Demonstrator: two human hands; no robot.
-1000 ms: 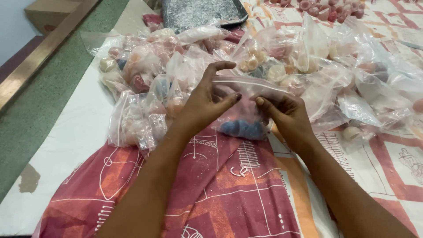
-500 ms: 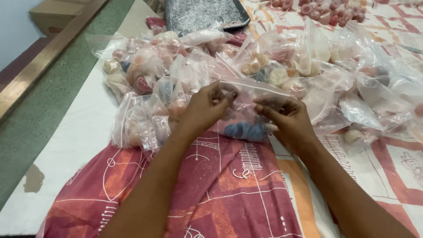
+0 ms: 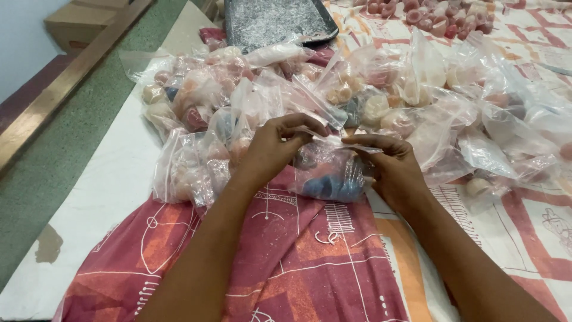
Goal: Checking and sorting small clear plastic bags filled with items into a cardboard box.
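I hold the small clear plastic zip bag of blue and pink lumps (image 3: 330, 173) on the red patterned cloth (image 3: 286, 256): left hand (image 3: 271, 149) and right hand (image 3: 387, 167) pinch its top edge. Best to press evenly across the strip.

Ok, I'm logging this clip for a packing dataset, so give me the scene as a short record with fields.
setting: table under a red patterned cloth
left hand: left hand pinches the top edge of a clear bag
right hand: right hand pinches the same edge on the other side
bag contents: blue and pink rounded pieces
behind: pile of filled clear bags, dark tray, loose pink pieces
far left: cardboard box
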